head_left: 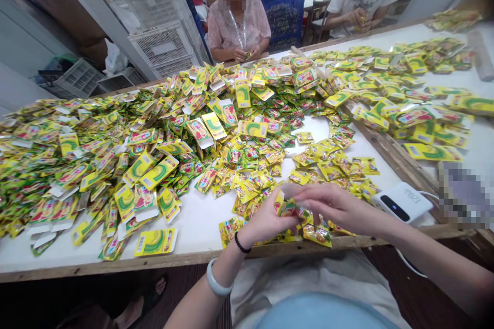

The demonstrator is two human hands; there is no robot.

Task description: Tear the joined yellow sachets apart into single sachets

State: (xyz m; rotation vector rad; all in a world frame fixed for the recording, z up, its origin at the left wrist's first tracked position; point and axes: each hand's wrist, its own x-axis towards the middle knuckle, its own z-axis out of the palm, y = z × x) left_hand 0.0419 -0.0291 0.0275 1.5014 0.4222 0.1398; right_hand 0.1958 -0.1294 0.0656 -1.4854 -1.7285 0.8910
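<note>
Over the near edge of our bench [198, 218], our left hand [266, 220] is curled round a small box [287, 208]. Our right hand [328, 203], half open, is right at it; we can't tell if it pinches. We seem busy working on the box; the next move calls for a steady left hold.

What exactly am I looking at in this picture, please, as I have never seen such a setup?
There is no machine here: a camera worn on a person's head looks forward and down at their bare hands. The left hand, with a bangle on its arm, holds a small package; the right hand has its fingers beside it, partly hiding it. On the white table lie heaps of yellow boxes and small sachets, plus a white device at the right. Beyond are two other people, one in pink, one in white.
</note>
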